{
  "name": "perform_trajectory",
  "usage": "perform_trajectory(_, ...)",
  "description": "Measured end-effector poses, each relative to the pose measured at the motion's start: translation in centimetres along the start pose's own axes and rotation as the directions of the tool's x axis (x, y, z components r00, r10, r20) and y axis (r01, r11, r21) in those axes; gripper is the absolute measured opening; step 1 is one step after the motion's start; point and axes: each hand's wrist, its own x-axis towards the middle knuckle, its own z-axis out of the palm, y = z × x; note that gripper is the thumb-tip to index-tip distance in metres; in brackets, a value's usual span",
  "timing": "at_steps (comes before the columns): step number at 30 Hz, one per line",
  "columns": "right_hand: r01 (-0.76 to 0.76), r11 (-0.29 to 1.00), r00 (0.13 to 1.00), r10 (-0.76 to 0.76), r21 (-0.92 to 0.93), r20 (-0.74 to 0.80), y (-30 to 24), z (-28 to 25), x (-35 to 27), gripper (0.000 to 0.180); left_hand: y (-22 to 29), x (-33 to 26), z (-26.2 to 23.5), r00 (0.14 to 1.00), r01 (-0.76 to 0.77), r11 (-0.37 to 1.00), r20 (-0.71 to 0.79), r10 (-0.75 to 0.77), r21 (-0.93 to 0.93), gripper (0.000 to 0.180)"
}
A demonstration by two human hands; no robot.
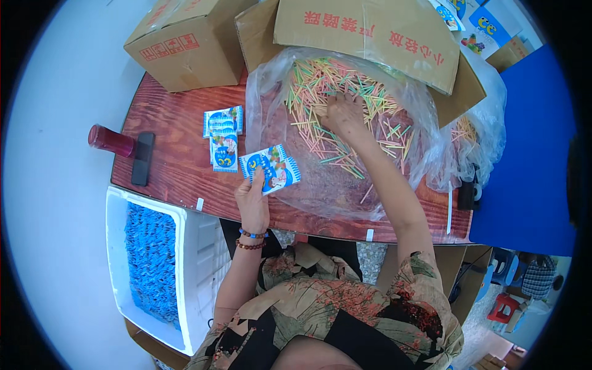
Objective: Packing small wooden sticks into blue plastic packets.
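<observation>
Pink, yellow, green and cream in colour, lay as a loose heap of thin sticks (311,77) on clear plastic (265,117), spread over the red-brown wooden table (176,120) at the mouth of an open cardboard box (370,31). Sat directly under and around the fingers of the right hand (346,117), densest beyond the fingertips and off to their left, thinner to the right of the wrist and back toward the body. Pointed no single way, with long axes crossing at all angles. Came well within reach of the right hand, much nearer to it than to the left hand (251,200). Touched the heap with right fingers bent downward and a little spread; from the back of the hand, could not tell whether pinched on any sticks or merely resting among them. Clamped thumb and fingers of the left hand on small blue-and-white packets (282,174), at least two, fanned and overlapping, just beside the near left edge of the plastic. Looked slim, straight and matt, of roughly even thickness, some shorter than others. Looked, in the packets' case, flat and glossy, with crimped ends and printed fruit.
</observation>
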Motion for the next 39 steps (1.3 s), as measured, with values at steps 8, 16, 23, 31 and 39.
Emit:
perform_trajectory(8,-0.040,0.999,0.983,0.033,0.034,0.182,0.4,2.0,1.7,0.041,0.2,0.1,-0.1,0.999,0.042,0.999,0.003,-0.042,-0.017,0.017)
perform_trajectory(16,-0.202,0.712,0.977,0.097,0.672,0.191,3.6,1.4,0.3,0.031,0.6,-0.3,-0.2,0.998,0.057,0.998,0.019,-0.056,-0.037,0.016)
perform_trajectory(23,-0.026,-0.109,0.966,0.255,0.994,0.053,-0.4,2.9,-2.5,0.030,0.3,-0.5,-0.9,0.998,0.064,0.997,0.024,-0.063,-0.042,0.017)
perform_trajectory(31,0.014,0.439,0.947,0.282,0.898,-0.152,-3.2,4.3,-4.1,0.041,0.7,-0.8,-1.2,0.998,0.046,0.998,0.052,-0.044,-0.040,0.017)
perform_trajectory(39,0.000,0.340,0.970,0.230,0.941,-0.083,-2.7,4.7,-4.6,0.019,0.4,-1.0,-0.7,0.997,0.073,0.996,0.041,-0.071,-0.056,0.017)
